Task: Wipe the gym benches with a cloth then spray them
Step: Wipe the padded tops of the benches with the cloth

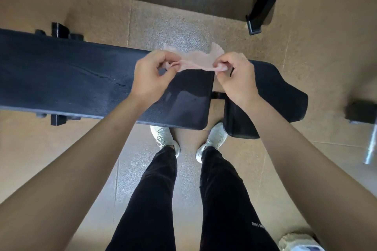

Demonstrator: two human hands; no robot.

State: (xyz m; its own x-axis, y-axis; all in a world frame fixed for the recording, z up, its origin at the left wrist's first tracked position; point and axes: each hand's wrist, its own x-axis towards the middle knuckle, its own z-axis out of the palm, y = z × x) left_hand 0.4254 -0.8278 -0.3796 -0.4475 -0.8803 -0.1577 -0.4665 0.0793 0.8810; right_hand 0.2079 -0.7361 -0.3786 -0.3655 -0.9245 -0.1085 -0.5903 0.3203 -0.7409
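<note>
Left hand (152,76), right hand (234,76), cloth (195,62) between.

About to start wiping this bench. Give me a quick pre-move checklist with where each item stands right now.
1. Grip on the cloth: ok. The left hand and right hand each pinch one end.
2. Cloth shaped for wiping: not ok. It is stretched and bunched between the hands, not folded flat.
3. Cloth in contact with the bench: not ok. It appears to be held above the far edge of the long pad.
4. Stance: ok. Both shoes stand at the near edge, by the gap between the long pad and the seat pad.
5. Spray bottle within reach: cannot tell. None is in view.
6. Pad already wiped: cannot tell. A streak shows on the long pad.
</note>
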